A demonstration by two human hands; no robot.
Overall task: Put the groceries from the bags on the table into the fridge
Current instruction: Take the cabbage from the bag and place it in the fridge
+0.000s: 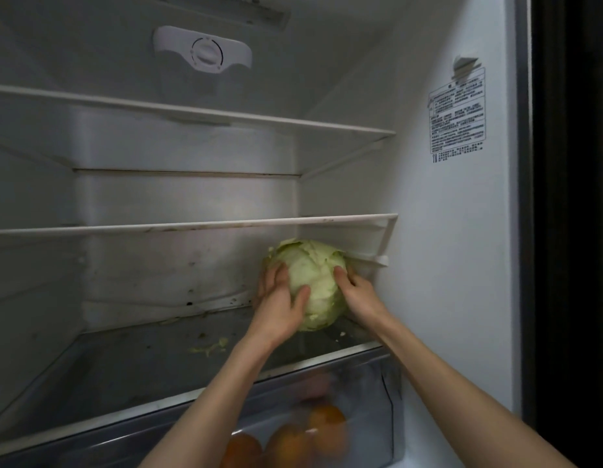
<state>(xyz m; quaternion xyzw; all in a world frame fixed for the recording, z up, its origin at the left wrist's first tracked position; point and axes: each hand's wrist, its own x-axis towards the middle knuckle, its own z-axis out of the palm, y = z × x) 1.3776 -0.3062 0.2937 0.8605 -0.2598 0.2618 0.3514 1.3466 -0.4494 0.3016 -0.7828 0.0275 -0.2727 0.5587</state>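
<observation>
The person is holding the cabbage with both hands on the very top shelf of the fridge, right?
Not quite. Both hands, left hand and right hand, do hold the cabbage, but the head view shows it on the lowest shelf, just above the drawer of oranges, not the top one.

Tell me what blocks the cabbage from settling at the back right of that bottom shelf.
Nothing visible. Left hand and right hand hold the cabbage on the glass shelf; only leaf scraps lie leftward.

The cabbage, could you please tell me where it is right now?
In the head view, the cabbage sits at the right rear of the fridge's lowest glass shelf, beside the right wall, held between the left hand and right hand, above the drawer of oranges.
</observation>
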